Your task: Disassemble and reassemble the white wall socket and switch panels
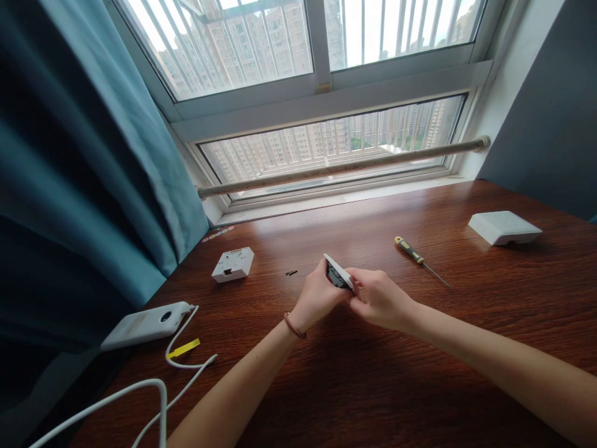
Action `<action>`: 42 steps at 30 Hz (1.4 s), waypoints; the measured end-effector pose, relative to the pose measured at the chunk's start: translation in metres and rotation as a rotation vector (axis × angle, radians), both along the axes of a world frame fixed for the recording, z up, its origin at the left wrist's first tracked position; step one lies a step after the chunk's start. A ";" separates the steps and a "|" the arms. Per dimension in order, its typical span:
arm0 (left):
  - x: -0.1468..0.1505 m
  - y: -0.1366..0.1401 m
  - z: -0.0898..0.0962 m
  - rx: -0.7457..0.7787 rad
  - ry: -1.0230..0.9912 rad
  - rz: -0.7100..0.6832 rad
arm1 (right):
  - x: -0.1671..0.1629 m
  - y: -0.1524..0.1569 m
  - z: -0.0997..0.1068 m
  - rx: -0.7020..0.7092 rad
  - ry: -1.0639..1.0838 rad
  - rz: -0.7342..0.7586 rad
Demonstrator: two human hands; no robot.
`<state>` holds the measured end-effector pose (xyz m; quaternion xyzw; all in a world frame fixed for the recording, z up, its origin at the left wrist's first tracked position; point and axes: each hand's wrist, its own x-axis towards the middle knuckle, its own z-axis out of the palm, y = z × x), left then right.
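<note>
Above the middle of the table, both hands hold a white wall plate (339, 274) with a dark grey, blocky back, like that of a switch or socket. It is tilted, and its front face is turned away from me. My left hand (321, 291) grips the dark body from the left, fingers closed. At the plate's lower right edge, my right hand (377, 297) pinches with thumb and fingers. Two small brass-coloured screws (291, 272) lie left of my hands. A white mounting box (233, 264) sits farther left. To the right rests a screwdriver (410, 250) with a yellow and grey handle.
Another white box (504, 228) stands at the far right of the brown wooden table (489, 336). On the left are a white power strip (148, 325), its white cable (163, 398) and a yellow tag (185, 348). A blue curtain (153, 205) hangs beside the window.
</note>
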<state>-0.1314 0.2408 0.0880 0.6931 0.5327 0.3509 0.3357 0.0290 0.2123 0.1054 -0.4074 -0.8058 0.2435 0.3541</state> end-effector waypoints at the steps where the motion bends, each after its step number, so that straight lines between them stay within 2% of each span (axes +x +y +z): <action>1: 0.001 -0.003 0.001 0.015 0.024 -0.004 | -0.001 -0.001 -0.002 0.012 -0.016 -0.007; 5: 0.006 -0.011 0.006 0.043 0.086 -0.008 | 0.001 -0.001 -0.005 0.053 -0.089 -0.018; 10: 0.005 -0.011 0.008 0.031 0.083 0.010 | 0.005 0.004 0.000 0.088 -0.077 0.145; 12: 0.005 -0.011 0.008 0.024 0.084 0.016 | 0.005 0.004 0.001 0.100 -0.065 0.162; 23: 0.014 -0.015 -0.002 0.011 0.092 0.017 | 0.002 -0.002 -0.010 0.104 -0.114 -0.035; 31: 0.011 -0.014 -0.001 -0.004 0.015 -0.047 | 0.004 -0.003 -0.016 0.105 -0.002 -0.083; 34: 0.007 -0.010 0.003 -0.060 -0.077 -0.126 | 0.006 -0.003 -0.012 0.118 0.106 -0.168; 37: 0.003 -0.004 0.005 -0.047 -0.134 -0.092 | 0.007 -0.004 -0.004 0.134 0.163 -0.166; 39: 0.003 0.000 0.003 -0.064 -0.164 -0.054 | 0.006 -0.002 0.001 0.084 0.174 -0.126; 42: 0.004 0.003 -0.003 -0.144 -0.219 -0.038 | 0.007 0.005 0.004 -0.103 0.248 -0.069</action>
